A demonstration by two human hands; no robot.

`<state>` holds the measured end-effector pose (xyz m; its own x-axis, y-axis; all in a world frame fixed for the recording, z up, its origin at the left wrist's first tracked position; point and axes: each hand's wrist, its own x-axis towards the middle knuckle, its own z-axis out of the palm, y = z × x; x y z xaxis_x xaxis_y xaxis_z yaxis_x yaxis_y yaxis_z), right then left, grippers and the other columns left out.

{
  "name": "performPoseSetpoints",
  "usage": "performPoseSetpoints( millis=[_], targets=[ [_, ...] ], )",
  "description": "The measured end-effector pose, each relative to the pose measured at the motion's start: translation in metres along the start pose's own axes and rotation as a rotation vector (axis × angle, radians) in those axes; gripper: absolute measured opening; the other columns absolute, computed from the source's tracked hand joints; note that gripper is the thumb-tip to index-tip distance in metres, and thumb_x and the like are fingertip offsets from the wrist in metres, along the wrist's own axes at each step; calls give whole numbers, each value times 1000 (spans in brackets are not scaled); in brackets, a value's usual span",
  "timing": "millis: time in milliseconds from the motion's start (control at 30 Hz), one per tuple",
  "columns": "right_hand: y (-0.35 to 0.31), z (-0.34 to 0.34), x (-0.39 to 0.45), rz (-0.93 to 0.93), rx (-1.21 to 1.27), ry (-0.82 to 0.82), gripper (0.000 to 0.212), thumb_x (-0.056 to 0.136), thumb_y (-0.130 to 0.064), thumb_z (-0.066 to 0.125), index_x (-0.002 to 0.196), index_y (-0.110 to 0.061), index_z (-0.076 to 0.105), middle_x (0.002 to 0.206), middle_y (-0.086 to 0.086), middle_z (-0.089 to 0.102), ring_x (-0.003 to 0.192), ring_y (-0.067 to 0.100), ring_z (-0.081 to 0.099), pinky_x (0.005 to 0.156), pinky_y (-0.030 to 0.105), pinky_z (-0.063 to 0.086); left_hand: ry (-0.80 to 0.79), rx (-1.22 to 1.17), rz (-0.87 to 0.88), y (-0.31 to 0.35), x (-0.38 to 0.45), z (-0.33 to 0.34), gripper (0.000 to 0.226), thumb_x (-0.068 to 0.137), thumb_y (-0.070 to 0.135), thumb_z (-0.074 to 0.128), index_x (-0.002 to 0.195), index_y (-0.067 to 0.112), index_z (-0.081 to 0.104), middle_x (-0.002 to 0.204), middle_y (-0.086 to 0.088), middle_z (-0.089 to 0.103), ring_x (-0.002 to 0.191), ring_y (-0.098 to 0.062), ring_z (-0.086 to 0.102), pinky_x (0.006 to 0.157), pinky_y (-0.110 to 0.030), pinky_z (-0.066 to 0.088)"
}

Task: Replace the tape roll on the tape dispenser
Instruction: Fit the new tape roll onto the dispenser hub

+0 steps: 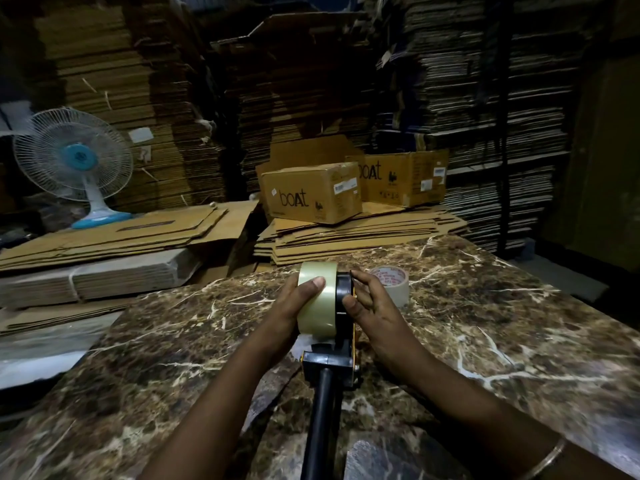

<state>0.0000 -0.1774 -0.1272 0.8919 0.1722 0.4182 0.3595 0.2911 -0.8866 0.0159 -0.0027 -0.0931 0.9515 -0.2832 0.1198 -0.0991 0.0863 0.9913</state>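
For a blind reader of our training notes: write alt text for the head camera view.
A person's left hand presses a clear tape roll against a black tape dispenser while the right hand steadies the other side, over a marble-patterned table. A nearly used-up tape roll lies behind the right hand; flattened cardboard, two boxes and a fan fill the background.

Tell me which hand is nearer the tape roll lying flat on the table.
Right. The right hand is just in front of the flat roll; the left hand is across the dispenser, gripping the clear roll.

Dim storeroom: marble table (485,323), stacked flattened cardboard (138,98), fan (74,157) at left.
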Motion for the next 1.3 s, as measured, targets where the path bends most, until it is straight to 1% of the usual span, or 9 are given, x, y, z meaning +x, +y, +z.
performPoseSetpoints(
  millis=[167, 300, 400, 700, 800, 900, 1067, 1167, 1300],
  targets=[
    [-1, -8, 4, 30, -36, 21, 53, 84, -37, 68, 128, -16, 50, 116, 4, 75, 105, 22, 72, 82, 36, 60, 43, 130, -94, 23, 10, 3, 77, 66, 54, 72, 122, 5, 53, 105, -21, 59, 79, -29, 64, 58, -35, 54],
    [-1, -14, 3, 71, -36, 25, 48, 79, -35, 71, 116, -8, 58, 96, -6, 79, 92, 11, 75, 77, 23, 58, 20, 404, -165, 47, 19, 7, 57, 67, 57, 69, 105, 15, 65, 94, -14, 64, 76, -27, 63, 57, -29, 51],
    [-1, -23, 5, 135, -5, 40, 54, 73, -33, 77, 115, -2, 62, 97, 5, 79, 94, 19, 75, 86, 35, 58, -42, 509, -212, 60, 24, 15, 46, 71, 56, 66, 100, 20, 69, 88, -9, 67, 72, -24, 66, 61, -29, 53],
    [-17, -82, 10, 227, -202, -189, 34, 62, 10, 85, 90, -6, 76, 89, 11, 78, 90, 28, 75, 72, 36, 61, -85, 804, -263, 59, 29, 51, 68, 76, 58, 73, 128, 18, 53, 116, -2, 61, 96, -20, 65, 81, -37, 58],
    [-14, -94, 11, 213, -293, -189, 40, 60, 13, 86, 94, -6, 78, 97, 12, 78, 97, 27, 74, 81, 39, 61, -124, 885, -265, 54, 25, 63, 73, 85, 61, 60, 140, 17, 43, 121, -2, 53, 92, -12, 58, 75, -27, 52],
    [-13, -100, 11, 203, -383, -199, 47, 54, -1, 95, 98, -1, 77, 104, 16, 76, 104, 32, 71, 91, 52, 58, -191, 814, -294, 53, 20, 70, 60, 98, 60, 28, 120, 13, 59, 115, -8, 64, 84, -1, 61, 71, -17, 47],
    [-15, -108, 8, 227, -541, -232, 45, 49, -4, 98, 90, -6, 80, 96, 0, 79, 98, 14, 73, 81, 29, 56, -143, 879, -206, 44, 21, 66, 47, 106, 35, 34, 150, 18, 37, 156, 0, 37, 136, -13, 38, 100, -20, 30],
    [-15, -109, 7, 303, -652, -288, 58, 42, -23, 103, 93, -8, 78, 94, -8, 79, 95, 8, 73, 84, 37, 60, -92, 742, -133, 35, 19, 55, 38, 105, 22, 40, 141, 12, 51, 143, -6, 53, 124, -16, 51, 97, -25, 41],
    [-21, -106, 5, 376, -768, -304, 43, 52, -13, 100, 88, -10, 76, 54, -29, 62, 54, -11, 56, 50, 7, 40, 34, 570, -41, 22, 15, 33, 30, 104, 10, 42, 124, 11, 64, 122, -10, 68, 112, -19, 63, 79, -22, 53]
  ],
)
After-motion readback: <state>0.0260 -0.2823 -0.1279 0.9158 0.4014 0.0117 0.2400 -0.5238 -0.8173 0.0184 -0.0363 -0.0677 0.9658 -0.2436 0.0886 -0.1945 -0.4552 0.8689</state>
